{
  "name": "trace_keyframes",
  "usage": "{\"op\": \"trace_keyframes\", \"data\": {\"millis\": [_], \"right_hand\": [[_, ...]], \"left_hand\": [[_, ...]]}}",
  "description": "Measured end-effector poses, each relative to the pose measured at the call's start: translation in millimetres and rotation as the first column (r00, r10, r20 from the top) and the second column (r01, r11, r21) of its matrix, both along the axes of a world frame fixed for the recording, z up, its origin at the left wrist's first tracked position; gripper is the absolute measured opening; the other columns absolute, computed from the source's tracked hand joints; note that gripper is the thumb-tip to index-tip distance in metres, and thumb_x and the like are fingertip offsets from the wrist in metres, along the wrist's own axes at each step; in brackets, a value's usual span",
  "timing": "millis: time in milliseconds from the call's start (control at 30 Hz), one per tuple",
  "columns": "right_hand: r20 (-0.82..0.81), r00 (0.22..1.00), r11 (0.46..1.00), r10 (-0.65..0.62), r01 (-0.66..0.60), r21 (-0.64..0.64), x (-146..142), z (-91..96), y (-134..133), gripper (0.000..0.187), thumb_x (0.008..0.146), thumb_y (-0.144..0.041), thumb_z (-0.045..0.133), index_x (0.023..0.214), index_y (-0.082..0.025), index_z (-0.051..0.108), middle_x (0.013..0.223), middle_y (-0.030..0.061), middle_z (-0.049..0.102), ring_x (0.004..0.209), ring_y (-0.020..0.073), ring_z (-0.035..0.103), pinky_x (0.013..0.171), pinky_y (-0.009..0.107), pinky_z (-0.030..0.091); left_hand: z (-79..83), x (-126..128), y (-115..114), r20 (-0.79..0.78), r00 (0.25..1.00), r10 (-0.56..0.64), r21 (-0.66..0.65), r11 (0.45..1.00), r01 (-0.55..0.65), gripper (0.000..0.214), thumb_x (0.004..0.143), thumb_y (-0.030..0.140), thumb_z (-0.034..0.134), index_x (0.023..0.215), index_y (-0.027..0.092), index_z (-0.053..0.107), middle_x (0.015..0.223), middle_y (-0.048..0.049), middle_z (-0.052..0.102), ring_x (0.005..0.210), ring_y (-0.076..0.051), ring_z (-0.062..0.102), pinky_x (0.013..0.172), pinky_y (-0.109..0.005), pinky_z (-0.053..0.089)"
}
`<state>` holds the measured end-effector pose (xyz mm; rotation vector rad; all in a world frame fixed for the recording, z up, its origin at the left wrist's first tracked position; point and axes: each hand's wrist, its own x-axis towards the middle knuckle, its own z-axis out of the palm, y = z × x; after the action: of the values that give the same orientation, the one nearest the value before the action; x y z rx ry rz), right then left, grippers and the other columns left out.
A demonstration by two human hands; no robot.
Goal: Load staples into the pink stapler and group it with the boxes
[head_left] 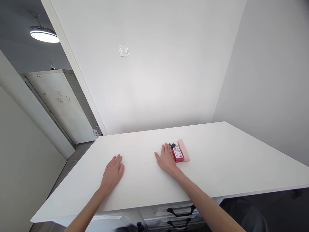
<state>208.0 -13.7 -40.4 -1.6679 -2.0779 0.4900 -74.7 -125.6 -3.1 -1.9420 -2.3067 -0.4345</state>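
My left hand [113, 172] lies flat on the white tabletop [142, 174], left of the middle, with nothing in it. Palm down near the centre, my right hand [166, 158] has its fingers stretched out and its thumb apart. Its outer edge is against or right beside a small red and white box [178, 154]. Just behind the box sits a small black object [172, 145], perhaps a key, partly hidden by the fingers and box. A long pink case [183, 150] lies along the right side of the box.
Behind the table rises a white wall with a light switch [124, 50]; a grey wall [270, 80] stands at the right. Drawers with black handles [181, 211] are under the front edge. Through a doorway at left a pale cabinet [58, 103] shows.
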Motion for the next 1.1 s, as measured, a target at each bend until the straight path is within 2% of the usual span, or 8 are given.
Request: {"op": "trace_keyframes", "data": {"millis": [367, 900, 1100], "right_hand": [[0.050, 0.999, 1.000, 0.017, -0.017, -0.007, 72.3, 3.7, 13.6, 0.080, 0.103, -0.054, 0.026, 0.161, 0.000, 0.017, 0.171, 0.0157, 0.010, 0.159, 0.0262, 0.005, 0.127, 0.038, 0.006], [0.098, 0.995, 1.000, 0.017, -0.015, -0.016, 185.3, -3.9, 40.8, 0.084, 0.101, -0.062, 0.025, 0.163, -0.006, 0.017, 0.171, 0.0126, 0.014, 0.159, 0.0258, 0.011, 0.126, 0.039, 0.016], [0.100, 0.995, 1.000, -0.007, 0.007, 0.006, 206.3, -0.6, 34.7, 0.078, 0.101, -0.057, 0.027, 0.162, -0.008, 0.020, 0.170, 0.0111, 0.020, 0.158, 0.0243, 0.014, 0.125, 0.038, 0.020]], "left_hand": [[-0.1, -2.6, 6.8, -0.022, 1.000, -0.003, -0.022, 1.000, 0.003, 0.061, 0.098, 0.041, 0.029, 0.150, 0.014, 0.048, 0.160, -0.0079, 0.043, 0.151, -0.028, 0.035, 0.122, -0.050, 0.032], [6.2, -0.1, 10.2, -0.030, 1.000, -0.002, -0.005, 1.000, 0.002, 0.059, 0.096, 0.043, 0.033, 0.147, 0.019, 0.052, 0.158, -0.0058, 0.047, 0.148, -0.029, 0.039, 0.120, -0.050, 0.037], [7.7, 0.1, 10.9, -0.035, 0.999, 0.014, -0.028, 1.000, -0.015, 0.061, 0.097, 0.044, 0.029, 0.148, 0.018, 0.050, 0.159, -0.0052, 0.045, 0.150, -0.028, 0.037, 0.121, -0.048, 0.036]]}}
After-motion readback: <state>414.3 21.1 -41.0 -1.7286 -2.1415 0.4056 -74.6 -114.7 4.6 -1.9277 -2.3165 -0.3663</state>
